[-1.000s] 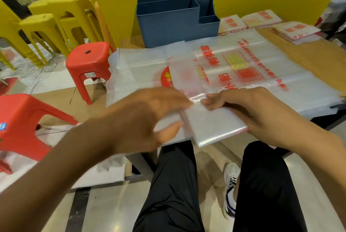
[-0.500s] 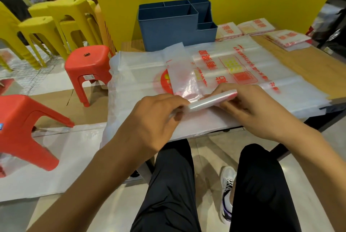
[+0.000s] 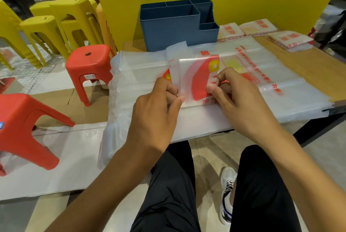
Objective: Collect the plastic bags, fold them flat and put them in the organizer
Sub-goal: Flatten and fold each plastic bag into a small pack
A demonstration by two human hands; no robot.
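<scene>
Since half a second ago, the narrow rolled strip between the hands has been turned up and over into a wider folded panel, and both hands sit a little farther up the counter (image 3: 309,59) toward the blue organizer (image 3: 174,31). The folded plastic bag (image 3: 194,80) now shows a large red curved print and a yellow circle, and it lies directly in front of the organizer, on top of the flat stack of clear bags (image 3: 280,89) that covers most of the counter. The left hand (image 3: 155,108) pinches the bag's left edge, its thumb and curled fingers closed on the plastic. The right hand (image 3: 236,99) pinches the bag's right side near the red print, fingers curled and thumb pressed onto the film. A loose flap of the bag stands up just in front of the organizer's near wall. To the right of the organizer, three small folded bag packets (image 3: 258,27) lie on the bare wood. To the left of the organizer, on the floor, stand a red stool (image 3: 89,63) and, behind it, stacked yellow stools (image 3: 56,20). Behind the organizer rises a yellow board (image 3: 243,7) with black characters. Another red stool (image 3: 24,119) sits far left of the organizer, nearer the camera.
</scene>
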